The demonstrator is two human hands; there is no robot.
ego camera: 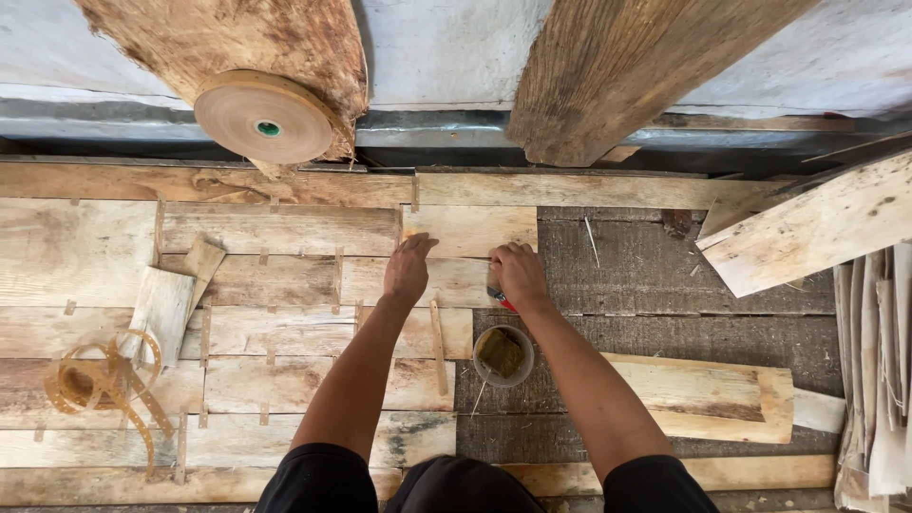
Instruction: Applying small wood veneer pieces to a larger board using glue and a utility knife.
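Thin wood veneer sheets [285, 285], joined edge to edge with short strips of brown tape, cover the work surface. My left hand [408, 269] rests flat, fingers apart, on a pale veneer piece [470, 231] at the sheet's right edge. My right hand [519, 274] is closed over a small red and dark object [498, 296], mostly hidden under the palm, at the edge of the same piece. Between my forearms stands a small round cup [503, 355] with a brownish sponge or pad inside.
A roll of brown paper tape [265, 117] hangs at the back left. Loose tape curls [104, 380] lie at the left. Loose veneer pieces lie at the right [708, 399], stacked veneer [874, 370] at far right. Rough planks [608, 66] lean against the back wall.
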